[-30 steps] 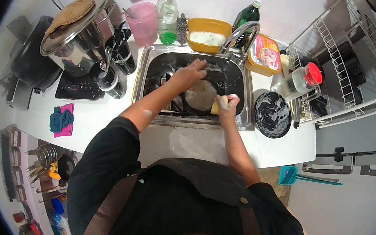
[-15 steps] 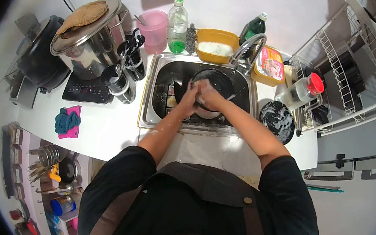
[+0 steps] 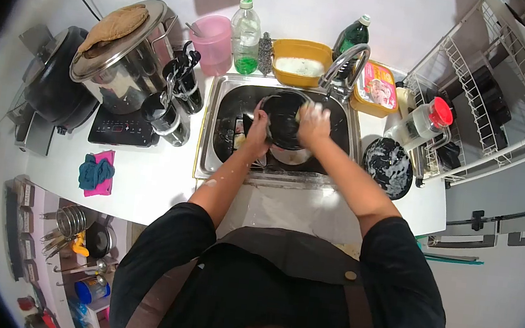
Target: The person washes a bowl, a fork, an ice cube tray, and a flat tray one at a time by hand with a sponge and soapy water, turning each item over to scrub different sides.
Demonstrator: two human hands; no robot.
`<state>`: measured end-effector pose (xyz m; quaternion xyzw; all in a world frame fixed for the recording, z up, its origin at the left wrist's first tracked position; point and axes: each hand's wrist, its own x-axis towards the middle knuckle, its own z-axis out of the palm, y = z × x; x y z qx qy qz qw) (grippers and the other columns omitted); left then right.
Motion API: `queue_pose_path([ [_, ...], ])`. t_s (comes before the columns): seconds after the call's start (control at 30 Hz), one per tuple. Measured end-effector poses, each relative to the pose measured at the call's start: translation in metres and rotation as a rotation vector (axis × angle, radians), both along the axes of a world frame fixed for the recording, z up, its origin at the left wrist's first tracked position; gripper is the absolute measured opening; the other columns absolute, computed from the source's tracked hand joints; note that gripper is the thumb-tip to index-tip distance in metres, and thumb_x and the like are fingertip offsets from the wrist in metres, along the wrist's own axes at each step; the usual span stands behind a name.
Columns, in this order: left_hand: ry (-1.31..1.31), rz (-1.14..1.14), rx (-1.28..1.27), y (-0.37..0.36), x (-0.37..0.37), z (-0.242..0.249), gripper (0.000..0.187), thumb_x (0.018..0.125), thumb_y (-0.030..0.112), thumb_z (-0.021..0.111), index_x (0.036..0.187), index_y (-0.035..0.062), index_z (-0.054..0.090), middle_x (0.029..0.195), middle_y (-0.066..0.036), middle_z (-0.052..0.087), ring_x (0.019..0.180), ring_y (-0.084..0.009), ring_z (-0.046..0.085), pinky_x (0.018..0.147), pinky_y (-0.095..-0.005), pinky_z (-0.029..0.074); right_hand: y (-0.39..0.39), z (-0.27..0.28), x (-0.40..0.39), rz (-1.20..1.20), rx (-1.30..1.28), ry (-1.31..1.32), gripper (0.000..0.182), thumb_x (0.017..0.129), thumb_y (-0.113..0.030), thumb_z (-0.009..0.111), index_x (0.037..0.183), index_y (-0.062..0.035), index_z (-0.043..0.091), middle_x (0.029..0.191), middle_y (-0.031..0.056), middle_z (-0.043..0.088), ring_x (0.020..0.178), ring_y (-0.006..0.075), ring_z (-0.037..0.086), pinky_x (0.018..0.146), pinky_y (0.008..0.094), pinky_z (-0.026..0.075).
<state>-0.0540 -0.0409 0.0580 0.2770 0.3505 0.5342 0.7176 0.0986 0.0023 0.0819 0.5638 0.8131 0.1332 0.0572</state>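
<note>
A round black bowl (image 3: 282,119) is held tilted over the steel sink (image 3: 208,119). My left hand (image 3: 258,131) grips its left rim, fingers closed on the edge. At the bowl's right side, my right hand (image 3: 314,126) is closed on a pale yellowish sponge (image 3: 302,110), its fingers white with foam. Most of the sponge is hidden by the hand. Below the bowl, a light-coloured round dish (image 3: 290,157) lies in the sink, partly covered. Other dark items lie at the sink's left side, too hidden to name.
The faucet (image 3: 344,70) arches over the sink's back right. A soapy black dish (image 3: 388,168) rests on the counter to the right, near the dish rack (image 3: 487,151). Behind the sink stand a yellow tub of suds (image 3: 299,66) and a clear bottle (image 3: 245,36). A large pot (image 3: 122,64) is at left.
My hands have moved apart: the left to the bowl's left rim, the right to its right side. The bowl's inside now faces the camera more, and the sponge's edge shows.
</note>
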Motion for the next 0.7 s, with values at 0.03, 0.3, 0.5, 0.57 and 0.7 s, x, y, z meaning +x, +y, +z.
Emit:
queue_pose_path([
  [0.03,0.026,0.042,0.067,-0.004,-0.001,0.015,0.059,0.084,0.061,0.028,0.134,0.0321,0.016,0.136,-0.006,0.029,0.116,-0.0320,0.041,0.065,-0.0544,0.051,-0.009,-0.025,-0.006,0.050,-0.099,0.115,0.051,0.075,-0.030,0.054,0.121,-0.0107,0.045,0.108,0.0165,0.047,0.097,0.0313,0.046,0.077,0.0449,0.037],
  [0.3,-0.189,-0.090,0.019,0.011,0.017,-0.063,0.071,0.082,0.067,0.027,0.131,0.0162,0.033,0.126,-0.003,0.045,0.112,-0.0247,0.046,0.083,-0.0467,0.044,-0.019,-0.036,-0.050,0.178,-0.142,0.862,0.022,0.082,-0.017,0.048,0.090,0.0030,0.046,0.100,0.0277,0.048,0.088,0.0448,0.053,0.072,0.0475,0.045],
  [0.5,-0.081,-0.124,-0.244,-0.002,0.023,-0.020,0.061,0.087,0.060,0.029,0.130,0.0180,0.034,0.127,-0.003,0.044,0.112,-0.0266,0.045,0.083,-0.0494,0.043,0.000,-0.018,-0.046,-0.118,-0.113,1.200,0.029,0.075,-0.014,0.055,0.093,0.0043,0.041,0.080,0.0258,0.057,0.079,0.0426,0.057,0.069,0.0481,0.046],
  [0.57,0.113,0.155,-0.143,0.003,0.012,-0.008,0.047,0.091,0.047,0.033,0.133,0.0277,0.025,0.128,-0.007,0.042,0.113,-0.0285,0.044,0.079,-0.0501,0.046,-0.007,-0.035,-0.028,0.401,-0.235,0.771,0.032,0.075,-0.014,0.054,0.101,0.0006,0.043,0.094,0.0221,0.055,0.091,0.0387,0.054,0.072,0.0492,0.045],
  [0.7,0.310,-0.184,-0.116,-0.008,-0.018,0.027,0.077,0.074,-0.006,0.046,0.136,0.0319,0.019,0.110,-0.009,0.052,0.084,-0.0216,0.055,0.062,-0.0339,0.048,0.007,0.007,0.029,0.710,-0.175,-0.119,0.026,0.081,-0.022,0.044,0.105,-0.0239,0.054,0.113,0.0013,0.047,0.109,0.0165,0.041,0.083,0.0436,0.034],
])
